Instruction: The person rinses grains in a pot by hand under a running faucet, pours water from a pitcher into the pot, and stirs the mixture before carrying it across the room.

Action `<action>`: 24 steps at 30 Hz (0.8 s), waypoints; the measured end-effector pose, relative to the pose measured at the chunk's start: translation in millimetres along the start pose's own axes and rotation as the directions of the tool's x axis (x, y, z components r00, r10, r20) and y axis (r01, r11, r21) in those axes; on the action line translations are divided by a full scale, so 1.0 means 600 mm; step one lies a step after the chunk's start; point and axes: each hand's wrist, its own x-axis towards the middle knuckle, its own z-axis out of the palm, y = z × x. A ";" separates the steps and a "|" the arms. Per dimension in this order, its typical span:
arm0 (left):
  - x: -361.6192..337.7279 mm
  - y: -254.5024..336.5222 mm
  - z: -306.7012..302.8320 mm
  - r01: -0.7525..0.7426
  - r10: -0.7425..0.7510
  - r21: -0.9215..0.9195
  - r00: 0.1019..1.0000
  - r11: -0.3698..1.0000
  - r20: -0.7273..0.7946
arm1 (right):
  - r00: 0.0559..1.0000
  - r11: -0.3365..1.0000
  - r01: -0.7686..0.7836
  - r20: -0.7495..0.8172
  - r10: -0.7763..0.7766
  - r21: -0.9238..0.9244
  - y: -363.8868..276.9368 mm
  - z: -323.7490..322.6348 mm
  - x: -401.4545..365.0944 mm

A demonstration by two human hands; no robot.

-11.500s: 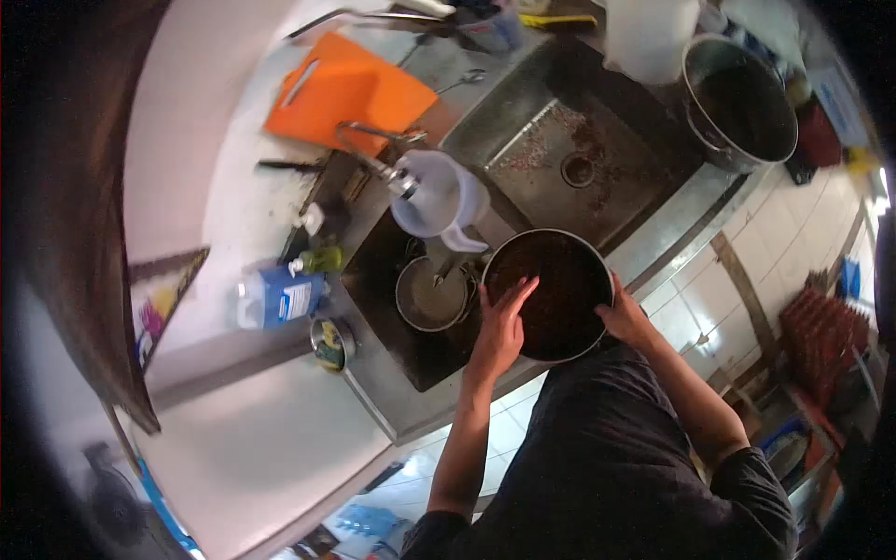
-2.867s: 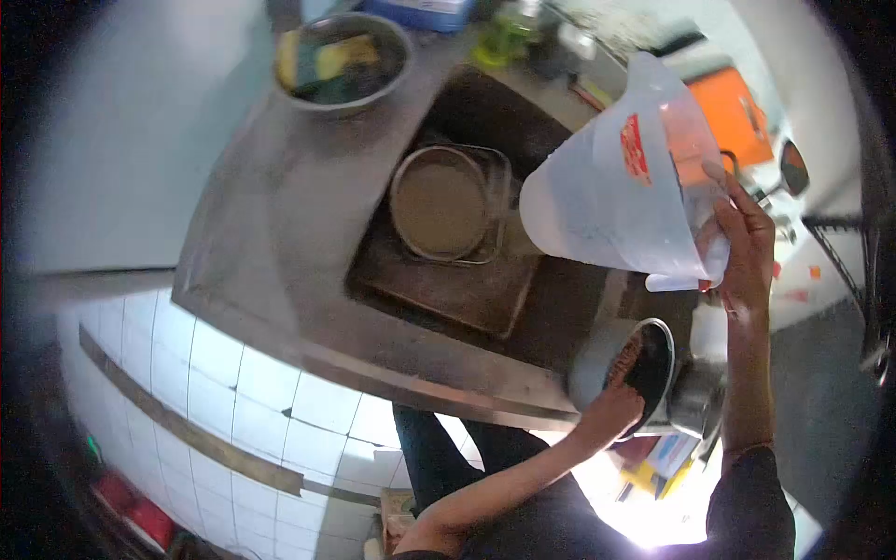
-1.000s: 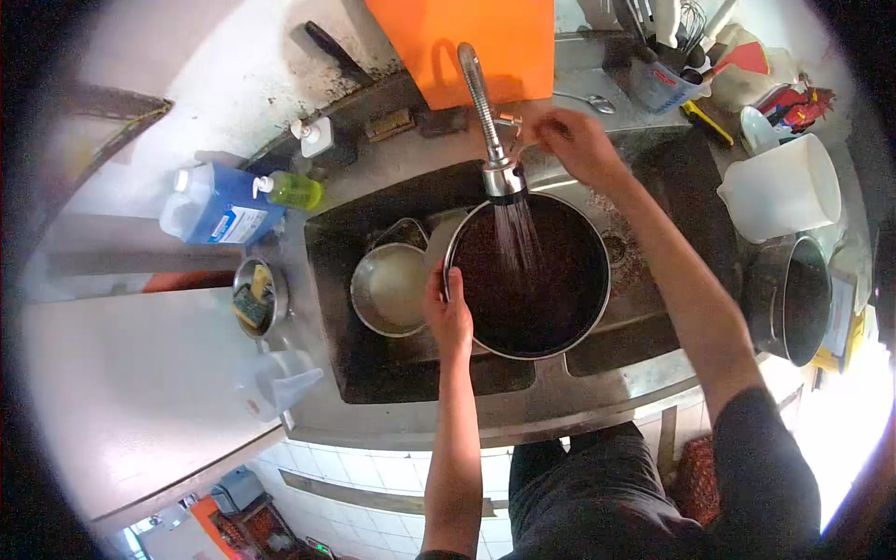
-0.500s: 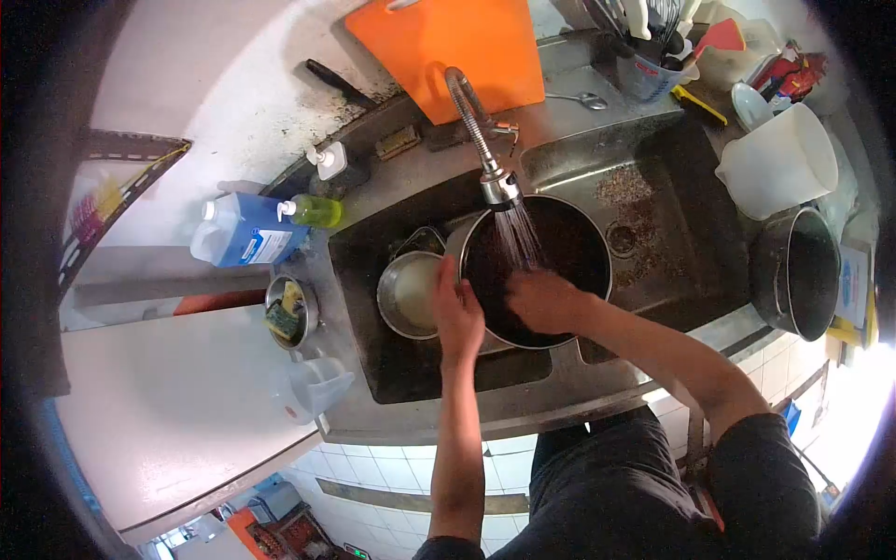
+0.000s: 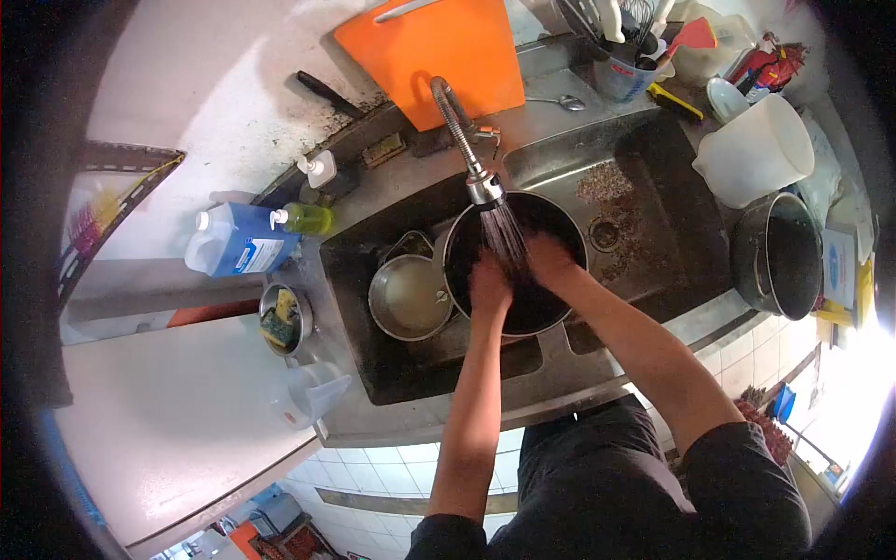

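Observation:
Both hands reach down into a dark round pot (image 5: 543,313) that sits over the divider between the two sink basins. Water (image 5: 502,229) sprays into it from the faucet head (image 5: 485,189) directly above. My left hand (image 5: 491,282) is at the pot's left side under the spray, its fingers hidden and blurred. To the right of the stream, my right hand (image 5: 553,261) dips inside the pot, with its fingertips lost in the dark interior. Left of the pot, a metal saucepan (image 5: 377,315) with cloudy pale liquid stands in the left basin.
Food bits lie around the drain (image 5: 605,233) in the right basin. A white plastic jug (image 5: 756,154) and a big pot (image 5: 777,257) stand at the right. Soap bottles (image 5: 306,219), a bowl of sponges (image 5: 306,331) and a clear jug (image 5: 313,392) line the left side.
My left hand has moved right, from between the saucepan and the pot to inside the pot. My right hand has shifted rightward within the pot, away from the stream's middle. The view shifts slightly.

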 end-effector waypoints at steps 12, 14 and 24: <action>0.025 -0.019 0.036 -0.410 0.427 0.133 0.891 0.902 -0.153 | 0.910 0.964 0.054 -0.385 -0.155 -0.261 0.006 0.059 -0.014; 0.039 -0.016 0.015 -0.225 0.193 0.080 0.937 0.971 0.292 | 0.977 0.993 0.014 -0.211 -0.038 -0.116 -0.001 0.013 -0.019; 0.051 -0.062 0.068 -0.558 0.753 0.542 0.613 0.628 -0.240 | 0.731 0.827 0.154 -0.501 -0.463 -0.540 0.022 0.075 -0.014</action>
